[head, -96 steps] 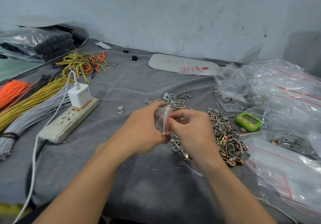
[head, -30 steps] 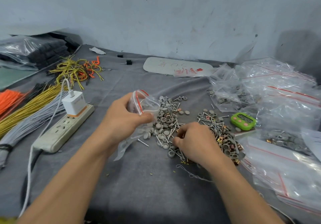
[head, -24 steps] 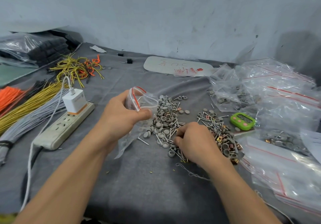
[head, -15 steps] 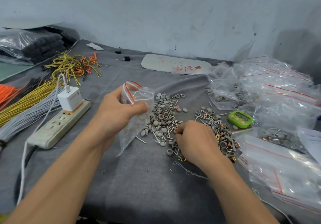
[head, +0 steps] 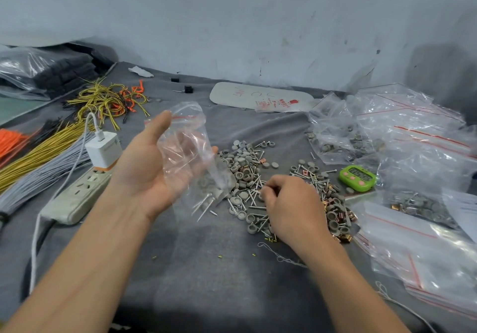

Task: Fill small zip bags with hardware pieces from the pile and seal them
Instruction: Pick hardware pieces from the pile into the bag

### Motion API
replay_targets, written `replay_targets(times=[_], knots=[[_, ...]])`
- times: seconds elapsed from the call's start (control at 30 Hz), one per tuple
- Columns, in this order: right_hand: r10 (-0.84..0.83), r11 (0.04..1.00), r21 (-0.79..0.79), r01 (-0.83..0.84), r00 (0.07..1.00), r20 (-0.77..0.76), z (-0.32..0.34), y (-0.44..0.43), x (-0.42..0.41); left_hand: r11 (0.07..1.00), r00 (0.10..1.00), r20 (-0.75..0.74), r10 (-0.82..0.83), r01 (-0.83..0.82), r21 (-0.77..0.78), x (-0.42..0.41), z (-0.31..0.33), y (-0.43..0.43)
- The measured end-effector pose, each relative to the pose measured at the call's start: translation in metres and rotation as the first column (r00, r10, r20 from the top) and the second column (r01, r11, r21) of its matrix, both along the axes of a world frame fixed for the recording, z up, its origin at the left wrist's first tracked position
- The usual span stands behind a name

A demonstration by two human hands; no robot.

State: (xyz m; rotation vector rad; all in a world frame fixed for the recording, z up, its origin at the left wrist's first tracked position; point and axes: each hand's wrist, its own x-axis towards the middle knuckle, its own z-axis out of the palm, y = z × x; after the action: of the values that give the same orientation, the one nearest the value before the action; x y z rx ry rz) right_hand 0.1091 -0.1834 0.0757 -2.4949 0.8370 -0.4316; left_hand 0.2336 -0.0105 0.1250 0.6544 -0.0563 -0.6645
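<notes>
Head view. Left hand (head: 147, 175) palm up, fingers spread wide, clear zip bag (head: 185, 149) draped across them with its mouth up and a few screws in its low end. Right hand (head: 291, 203) knuckles up, fingers curled into the hardware pile (head: 245, 170); cannot tell if they pinch anything. Green timer (head: 357, 177) beyond its right side.

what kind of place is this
Probably a small packing or assembly workbench: a pile of screws and grey caps, heaps of zip bags, and bundled wires on a grey cloth.
</notes>
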Motion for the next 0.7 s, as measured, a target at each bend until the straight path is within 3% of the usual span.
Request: replay_targets(times=[0.1,0.27,0.43,0.5,0.53,0.6,0.67,0.7], knots=[[-0.001,0.994,0.111,-0.015,0.989,0.148,0.0,-0.002,0.002,0.998,0.998,-0.001,-0.063,0.063,-0.007,0.0,0.0,-0.002],[0.02,0.947,0.306,-0.097,0.969,0.246,0.0,-0.002,0.007,0.993,0.994,-0.018,-0.111,0.111,-0.035,-0.001,0.001,-0.001],[0.029,0.783,0.562,-0.267,0.918,0.396,0.004,0.003,0.009,0.998,0.998,-0.022,-0.066,0.066,0.0,0.005,-0.002,0.001],[-0.033,0.688,0.647,-0.328,0.877,0.48,0.007,0.005,0.01,0.996,0.995,0.09,0.034,-0.041,0.075,0.004,-0.004,-0.003],[-0.074,0.646,0.677,-0.353,0.854,0.516,0.008,0.005,0.011,0.961,0.957,0.272,0.099,-0.163,0.223,0.003,-0.007,-0.005],[-0.139,0.593,0.702,-0.394,0.809,0.571,0.012,0.007,0.012,0.713,0.723,0.687,0.071,-0.519,0.472,-0.001,-0.014,-0.008],[-0.166,0.586,0.692,-0.422,0.774,0.611,0.015,0.007,0.012,0.471,0.481,0.866,-0.134,-0.738,0.483,-0.006,-0.021,-0.012],[-0.168,0.586,0.682,-0.438,0.758,0.631,0.016,0.008,0.012,0.416,0.406,0.884,-0.232,-0.78,0.467,-0.008,-0.026,-0.014]])
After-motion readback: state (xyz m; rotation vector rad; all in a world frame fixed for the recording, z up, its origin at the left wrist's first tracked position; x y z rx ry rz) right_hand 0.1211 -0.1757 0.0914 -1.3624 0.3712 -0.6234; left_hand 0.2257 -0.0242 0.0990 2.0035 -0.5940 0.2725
